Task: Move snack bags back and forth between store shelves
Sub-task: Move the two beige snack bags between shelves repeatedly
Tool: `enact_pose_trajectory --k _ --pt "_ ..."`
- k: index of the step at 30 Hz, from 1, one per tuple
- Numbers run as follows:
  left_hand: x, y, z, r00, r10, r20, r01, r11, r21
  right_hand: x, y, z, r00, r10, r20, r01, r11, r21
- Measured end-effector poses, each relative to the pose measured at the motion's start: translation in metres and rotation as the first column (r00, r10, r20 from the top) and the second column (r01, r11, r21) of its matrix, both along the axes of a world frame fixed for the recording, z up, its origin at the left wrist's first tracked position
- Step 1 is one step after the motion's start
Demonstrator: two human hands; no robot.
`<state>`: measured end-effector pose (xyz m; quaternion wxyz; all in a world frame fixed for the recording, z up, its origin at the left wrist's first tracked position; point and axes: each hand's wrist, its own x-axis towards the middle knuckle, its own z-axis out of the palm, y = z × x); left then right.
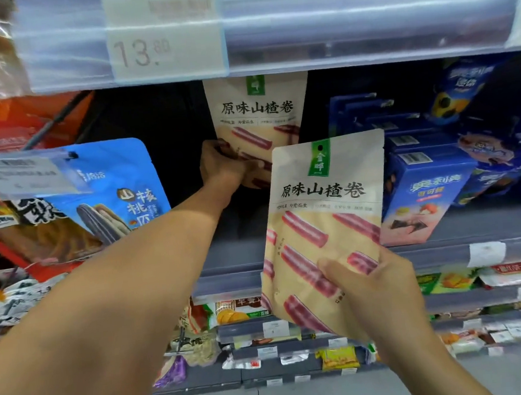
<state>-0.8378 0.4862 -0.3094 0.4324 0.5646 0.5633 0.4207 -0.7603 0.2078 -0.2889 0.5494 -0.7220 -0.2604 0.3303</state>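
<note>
Both hands gripping
Left hand (219, 166) clamps the far hawthorn-roll bag (257, 110); right hand (382, 290) pinches the near hawthorn-roll bag (325, 211).

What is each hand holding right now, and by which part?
The left hand grips the far bag at its lower left edge, back in the shelf. The right hand pinches the near bag by its lower right corner.

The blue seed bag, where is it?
The blue seed bag sits on the left of the head view, partly behind a clear price tag, left of the left hand.
</note>
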Motion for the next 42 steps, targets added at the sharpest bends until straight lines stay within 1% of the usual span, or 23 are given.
enact_pose_trajectory --k 6,11,14,19,23,26,33,35,37,40,42 --pt "0.004 0.005 -0.001 0.999 -0.015 0.052 0.015 1.0 -0.008 0.0 0.005 -0.004 1.0 -0.025 0.007 0.025 1.0 -0.013" --pt "0.007 0.009 -0.001 0.99 -0.064 0.124 0.076 0.993 -0.092 -0.001 0.007 -0.003 0.999 -0.025 -0.019 0.025 1.0 -0.001" --pt "0.012 0.007 -0.001 0.991 -0.071 0.115 0.085 0.989 -0.124 0.001 0.008 -0.004 0.999 -0.045 -0.024 0.045 0.999 0.005" --pt "0.007 -0.003 -0.001 0.995 -0.064 0.08 0.07 0.994 -0.079 0.002 0.008 -0.006 0.999 -0.05 0.009 0.05 0.999 0.01" --pt "-0.003 -0.032 0.002 0.993 -0.03 0.115 0.038 0.997 -0.067 0.001 -0.001 -0.004 0.996 -0.075 0.053 0.074 0.997 0.01" --pt "-0.012 -0.055 0.007 0.989 -0.052 0.14 0.063 0.995 -0.074 0.001 -0.012 0.002 0.991 -0.098 0.094 0.097 0.995 0.016" --pt "-0.035 -0.115 0.03 0.992 -0.083 0.098 0.092 0.992 -0.088 0.006 -0.047 0.02 0.978 -0.104 0.179 0.101 0.995 0.022" --pt "-0.046 -0.134 0.037 0.995 -0.065 0.071 0.072 0.993 -0.099 0.009 -0.059 0.024 0.981 -0.092 0.168 0.09 0.996 0.02" --pt "-0.056 -0.153 0.043 0.996 -0.04 0.076 0.048 0.993 -0.11 0.011 -0.072 0.026 0.987 -0.075 0.14 0.073 0.997 0.02" --pt "-0.071 -0.198 0.056 0.996 -0.008 0.084 0.019 0.991 -0.131 0.015 -0.098 0.025 0.993 -0.036 0.112 0.033 0.999 0.021" --pt "-0.082 -0.233 0.059 0.998 -0.016 0.062 0.024 0.99 -0.138 0.02 -0.121 0.027 0.997 -0.009 0.077 0.007 0.999 0.034"
